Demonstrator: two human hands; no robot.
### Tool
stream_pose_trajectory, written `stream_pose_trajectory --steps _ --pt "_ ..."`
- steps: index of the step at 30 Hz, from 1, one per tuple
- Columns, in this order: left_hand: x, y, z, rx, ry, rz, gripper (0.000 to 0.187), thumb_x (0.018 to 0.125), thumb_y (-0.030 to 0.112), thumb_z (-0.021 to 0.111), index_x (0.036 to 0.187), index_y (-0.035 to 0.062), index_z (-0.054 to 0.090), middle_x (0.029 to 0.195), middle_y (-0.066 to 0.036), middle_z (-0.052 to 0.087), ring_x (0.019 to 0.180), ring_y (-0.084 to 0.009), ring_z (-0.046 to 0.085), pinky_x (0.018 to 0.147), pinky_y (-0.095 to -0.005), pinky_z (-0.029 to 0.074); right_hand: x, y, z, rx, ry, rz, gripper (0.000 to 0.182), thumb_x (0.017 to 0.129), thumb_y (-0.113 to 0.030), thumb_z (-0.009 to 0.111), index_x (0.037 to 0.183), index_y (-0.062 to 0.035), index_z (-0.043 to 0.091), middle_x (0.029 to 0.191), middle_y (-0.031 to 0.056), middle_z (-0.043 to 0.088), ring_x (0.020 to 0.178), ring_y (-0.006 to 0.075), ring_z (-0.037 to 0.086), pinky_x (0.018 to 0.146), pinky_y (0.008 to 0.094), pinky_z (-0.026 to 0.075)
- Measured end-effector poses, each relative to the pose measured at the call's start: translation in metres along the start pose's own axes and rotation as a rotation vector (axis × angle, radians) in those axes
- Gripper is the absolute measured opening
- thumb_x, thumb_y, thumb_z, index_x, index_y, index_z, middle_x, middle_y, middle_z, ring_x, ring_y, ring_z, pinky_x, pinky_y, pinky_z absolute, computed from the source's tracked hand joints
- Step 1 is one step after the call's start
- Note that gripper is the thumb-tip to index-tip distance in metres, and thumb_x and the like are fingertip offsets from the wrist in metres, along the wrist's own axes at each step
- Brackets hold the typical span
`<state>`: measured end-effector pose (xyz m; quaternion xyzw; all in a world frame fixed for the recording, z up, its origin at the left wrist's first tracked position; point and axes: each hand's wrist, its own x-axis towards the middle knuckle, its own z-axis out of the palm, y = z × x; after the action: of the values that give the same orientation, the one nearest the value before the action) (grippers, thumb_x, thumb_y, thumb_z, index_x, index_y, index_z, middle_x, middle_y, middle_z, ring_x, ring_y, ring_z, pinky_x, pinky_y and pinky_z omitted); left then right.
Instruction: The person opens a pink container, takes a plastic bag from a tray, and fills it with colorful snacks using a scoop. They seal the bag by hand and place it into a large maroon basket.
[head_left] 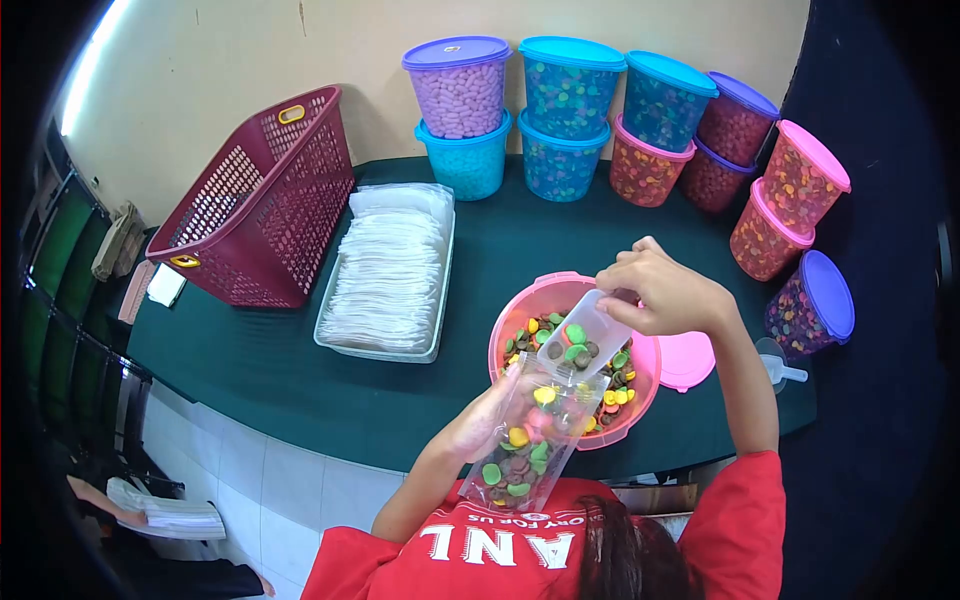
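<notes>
My right hand (655,288) is closed on a translucent scoop (586,335) that holds green and brown candies. The scoop tilts down at the mouth of a clear plastic bag (530,440), which my left hand (483,420) grips at its side near the top. Inside the bag lie green, brown, yellow and pink candies. Behind and beneath the bag and scoop stands a pink tub (640,400) with loose candies of the same colours; they hide part of it.
A maroon basket (285,215) and a white tray (437,325) of stacked white packets stand left. Several lidded candy tubs (567,90) line the back and right. A pink lid (687,360) and another scoop (780,370) lie right. Another person's hand (105,500) shows lower left.
</notes>
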<state>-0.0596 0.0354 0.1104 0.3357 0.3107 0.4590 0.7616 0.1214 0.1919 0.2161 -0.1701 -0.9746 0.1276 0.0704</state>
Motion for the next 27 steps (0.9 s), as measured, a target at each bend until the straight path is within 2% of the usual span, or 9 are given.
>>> stream_pose_trajectory --steps 8,10,11,12,14,19,23,25,27 --pt "-0.001 -0.003 -0.005 -0.053 0.012 -0.002 0.067 0.091 0.052 0.018 0.126 -0.0016 0.035 0.117 -0.012 0.049 0.092 -0.017 0.053 0.075 -0.0278 0.043 -0.003 0.02 0.004 0.034 0.072 0.018 0.019 0.08 -0.018 0.052 0.071 -0.0013 0.054 0.058 0.011 0.05 0.058 0.0224 0.047 0.072 0.033 0.034" --pt "-0.003 -0.002 -0.006 -0.041 0.035 0.027 0.069 0.09 0.055 0.018 0.127 -0.0015 0.034 0.117 -0.013 0.049 0.091 -0.0174 0.053 0.075 -0.0281 0.043 -0.006 0.03 0.004 0.151 0.181 0.177 0.023 0.081 -0.018 0.051 0.068 0.0008 0.05 0.057 0.0152 0.047 0.053 0.0254 0.046 0.063 0.0362 0.037" --pt "-0.004 -0.001 -0.008 -0.086 0.098 0.181 0.072 0.088 0.057 0.017 0.128 -0.0012 0.033 0.117 -0.014 0.049 0.093 -0.0184 0.053 0.076 -0.0285 0.043 -0.007 0.033 0.004 0.163 0.22 0.259 0.025 0.081 -0.018 0.05 0.066 0.0017 0.047 0.057 0.0181 0.046 0.05 0.0299 0.048 0.055 0.0395 0.037" --pt "-0.005 -0.001 -0.01 -0.131 0.163 0.337 0.075 0.087 0.059 0.016 0.128 -0.0009 0.032 0.116 -0.015 0.049 0.096 -0.0194 0.053 0.078 -0.0289 0.043 -0.01 0.039 0.008 0.161 0.218 0.256 0.025 0.081 -0.018 0.05 0.066 0.0017 0.047 0.057 0.0181 0.046 0.05 0.0299 0.048 0.055 0.0395 0.037" --pt "-0.006 -0.004 -0.019 -0.123 0.152 0.623 0.076 0.086 0.06 0.013 0.13 -0.0009 0.029 0.119 -0.016 0.048 0.105 -0.0244 0.051 0.085 -0.0323 0.042 -0.019 0.049 0.026 0.005 0.207 0.308 0.021 0.08 -0.019 0.046 0.07 -0.0022 0.053 0.059 0.0157 0.053 0.061 0.0334 0.053 0.068 0.0421 0.034" --pt "-0.003 0.011 0.002 0.011 0.324 0.474 0.07 0.086 0.059 0.021 0.119 -0.0002 0.038 0.108 -0.015 0.052 0.098 -0.0238 0.053 0.083 -0.0355 0.045 -0.03 0.038 0.06 0.045 0.003 0.31 0.02 0.079 -0.02 0.047 0.07 -0.0029 0.052 0.061 0.0142 0.054 0.066 0.0302 0.052 0.072 0.0379 0.031" --pt "-0.001 0.002 -0.013 0.023 0.269 0.518 0.063 0.088 0.051 0.033 0.125 -0.0001 0.033 0.111 -0.016 0.052 0.098 -0.0228 0.054 0.087 -0.0343 0.042 -0.036 0.035 0.069 0.086 -0.007 0.334 0.02 0.079 -0.02 0.047 0.07 -0.0031 0.053 0.061 0.014 0.054 0.065 0.0303 0.052 0.073 0.0378 0.031" --pt "-0.002 0.009 -0.019 0.0 -0.055 0.699 0.05 0.089 0.041 0.041 0.119 0.0005 0.039 0.109 -0.015 0.053 0.099 -0.0207 0.054 0.087 -0.0337 0.042 -0.036 0.03 0.072 0.094 -0.048 0.35 0.021 0.08 -0.02 0.046 0.071 -0.0031 0.054 0.06 0.0141 0.053 0.067 0.0296 0.053 0.074 0.0387 0.031" --pt "-0.004 0.011 -0.018 0.077 -0.017 0.709 0.045 0.09 0.036 0.043 0.116 0.0002 0.041 0.107 -0.015 0.054 0.096 -0.02 0.055 0.086 -0.0326 0.043 -0.036 0.024 0.083 0.092 -0.061 0.355 0.021 0.08 -0.021 0.046 0.072 -0.0032 0.054 0.06 0.0139 0.053 0.068 0.0296 0.053 0.076 0.0396 0.031"
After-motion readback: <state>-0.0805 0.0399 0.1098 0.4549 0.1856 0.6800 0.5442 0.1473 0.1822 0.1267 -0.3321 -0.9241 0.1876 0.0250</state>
